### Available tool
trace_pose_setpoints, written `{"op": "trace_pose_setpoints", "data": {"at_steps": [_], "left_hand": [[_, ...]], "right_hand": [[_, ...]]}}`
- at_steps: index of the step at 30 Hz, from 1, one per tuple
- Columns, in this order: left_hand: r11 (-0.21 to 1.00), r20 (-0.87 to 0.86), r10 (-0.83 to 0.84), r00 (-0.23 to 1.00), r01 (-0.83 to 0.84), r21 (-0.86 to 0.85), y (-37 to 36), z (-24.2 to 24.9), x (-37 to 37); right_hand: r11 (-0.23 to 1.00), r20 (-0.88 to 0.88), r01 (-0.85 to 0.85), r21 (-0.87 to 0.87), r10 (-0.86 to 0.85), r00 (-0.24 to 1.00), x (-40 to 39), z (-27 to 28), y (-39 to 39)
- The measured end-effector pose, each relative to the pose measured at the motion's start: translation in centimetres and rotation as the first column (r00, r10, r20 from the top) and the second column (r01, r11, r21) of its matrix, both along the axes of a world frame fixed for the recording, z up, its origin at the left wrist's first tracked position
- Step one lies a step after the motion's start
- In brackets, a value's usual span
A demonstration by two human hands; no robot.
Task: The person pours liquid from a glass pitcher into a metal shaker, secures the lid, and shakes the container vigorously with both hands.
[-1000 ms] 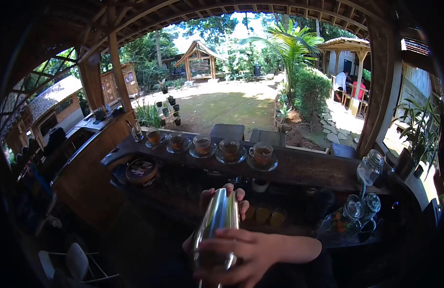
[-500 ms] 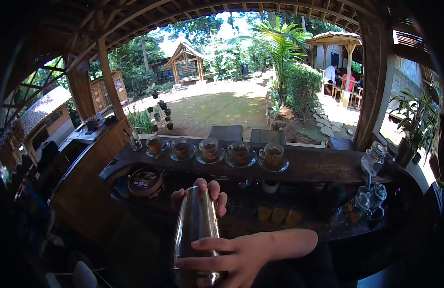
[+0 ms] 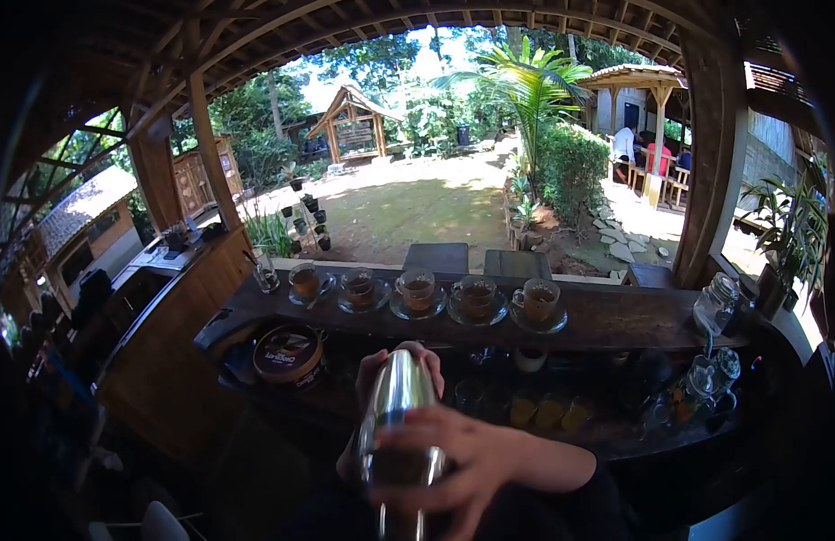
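Observation:
A shiny metal shaker is held between my two hands at the lower middle of the view, tilted with its far end up. My left hand wraps round the far end, fingers bent over the top. Across the near part lies my right hand, its fingers curled over the metal and blurred by motion. Beyond the shaker, several glass cups of brown drink stand on saucers along the dark wooden counter, among them one cup near the middle and another at the right end.
A round chocolate tub sits on the lower shelf at left. Small glasses with yellow contents stand on that shelf. Glass jars are at the right. Stools stand beyond the counter. People sit under a far shelter.
The shaker and both hands have shifted right in the view, and the shaker's far end looks more foreshortened. The counter and cups also appear slightly lower and further right.

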State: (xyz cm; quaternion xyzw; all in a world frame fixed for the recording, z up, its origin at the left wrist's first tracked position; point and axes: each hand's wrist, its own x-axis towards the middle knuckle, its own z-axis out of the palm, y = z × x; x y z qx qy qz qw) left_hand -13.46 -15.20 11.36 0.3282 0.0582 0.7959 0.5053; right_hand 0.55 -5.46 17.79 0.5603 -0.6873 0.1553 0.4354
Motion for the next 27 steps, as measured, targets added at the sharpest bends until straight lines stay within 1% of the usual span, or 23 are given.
{"op": "trace_pose_setpoints", "data": {"at_steps": [3, 4, 6, 7, 8, 9, 10, 11, 13, 14, 15, 16, 17, 18, 19, 20, 21, 22, 23, 24, 25, 26, 27], "left_hand": [[0.981, 0.147, 0.057, 0.987, -0.083, 0.173, 3.9, -15.4, -5.3], [0.987, 0.15, -0.063, 0.987, 0.039, 0.155, 3.6, -13.3, -4.3], [0.982, 0.409, 0.072, 0.91, -0.137, 0.132, 3.8, -7.5, -1.2], [0.967, 0.515, 0.145, 0.845, -0.231, 0.107, 3.9, -4.6, 0.4], [0.993, 0.182, 0.035, 0.983, -0.054, 0.101, 2.5, -2.3, -0.4], [0.994, -0.166, -0.099, 0.981, 0.106, 0.03, 1.5, -0.5, -0.2], [0.99, -0.279, 0.077, 0.957, -0.039, 0.138, 1.0, 1.0, 1.4], [0.97, -0.309, 0.123, 0.943, -0.048, 0.24, 1.0, 1.6, 2.2], [0.971, -0.166, 0.141, 0.976, -0.103, 0.215, 2.3, 1.8, 2.9], [0.986, 0.121, 0.166, 0.979, -0.161, -0.05, 2.7, 2.0, 3.6], [0.939, 0.382, 0.254, 0.889, -0.133, -0.316, 3.4, 2.0, 4.7], [0.898, 0.593, -0.233, 0.771, -0.063, 0.435, 6.0, -0.1, 6.8], [0.374, 0.224, -0.777, 0.588, 0.146, 0.916, 8.7, -2.2, 8.9], [0.722, 0.487, -0.586, 0.648, 0.145, 0.676, 7.0, -2.5, 8.6], [0.938, 0.636, -0.311, 0.707, 0.117, 0.327, 5.5, -2.1, 7.6], [0.997, 0.658, 0.003, 0.753, 0.05, -0.062, 4.7, -1.5, 6.5], [0.993, 0.5, 0.034, 0.865, 0.028, -0.116, 5.3, -0.9, 6.2], [0.987, 0.32, 0.064, 0.945, -0.013, -0.159, 6.0, -0.2, 5.9], [0.989, -0.031, -0.114, 0.993, 0.117, 0.095, 7.5, 0.8, 5.8], [0.964, -0.142, 0.051, 0.989, -0.011, 0.267, 7.7, 1.8, 6.9], [0.939, -0.307, 0.12, 0.944, -0.007, 0.345, 7.9, 2.6, 7.0], [0.962, -0.22, 0.127, 0.967, -0.065, 0.266, 8.5, 2.5, 6.8], [0.977, -0.126, 0.14, 0.982, -0.117, 0.177, 9.1, 1.8, 6.6]], "right_hand": [[0.938, 0.225, 0.168, -0.303, -0.101, 0.969, -6.0, -1.8, 3.0], [0.935, 0.227, 0.177, -0.308, -0.109, 0.968, -5.5, -1.9, 2.9], [0.875, 0.358, 0.229, -0.427, -0.069, 0.931, -4.5, -1.0, 2.8], [0.937, 0.21, 0.166, -0.309, -0.102, 0.972, -2.8, 0.3, 1.7], [0.983, 0.03, 0.05, -0.177, -0.046, 0.999, -1.2, 1.4, 1.1], [0.987, -0.04, -0.065, -0.15, 0.059, 0.997, 0.4, 1.6, 0.1], [0.999, -0.04, 0.0, -0.054, -0.002, 0.999, 2.5, 1.3, -0.6], [0.997, -0.116, -0.079, -0.004, 0.078, 0.99, 3.4, 3.0, -0.3], [0.99, -0.079, -0.113, -0.08, 0.107, 0.991, 2.7, 0.8, 1.3], [0.989, -0.086, -0.077, -0.123, 0.067, 0.994, 1.2, 0.6, 2.8], [0.985, -0.088, -0.041, -0.165, 0.027, 0.996, -0.2, 0.3, 4.3], [0.971, 0.102, 0.069, -0.228, -0.046, 0.994, -1.3, -0.7, 5.9], [0.869, 0.279, 0.172, -0.464, -0.041, 0.959, -2.2, -2.1, 6.5], [0.797, 0.345, 0.233, -0.557, -0.033, 0.938, -1.3, -2.2, 6.5], [0.719, 0.4, 0.293, -0.63, -0.024, 0.916, -0.2, -1.7, 6.7], [0.851, 0.255, 0.209, -0.482, -0.093, 0.963, 1.1, -0.5, 6.8], [0.944, 0.104, 0.144, -0.296, -0.118, 0.988, 2.8, 0.7, 6.5], [0.978, 0.162, 0.099, -0.183, -0.069, 0.984, 5.3, 1.4, 5.6], [0.996, 0.228, 0.046, -0.076, -0.027, 0.973, 7.0, 1.8, 5.2], [0.997, 0.231, 0.036, -0.07, -0.019, 0.973, 7.2, 1.8, 5.4], [1.0, 0.016, -0.001, -0.026, 0.001, 1.0, 7.3, 1.6, 5.8], [0.999, -0.197, -0.029, 0.019, 0.032, 0.98, 7.3, 1.3, 6.0], [0.992, -0.116, -0.105, -0.072, 0.097, 0.989, 6.2, 1.4, 7.3]]}}
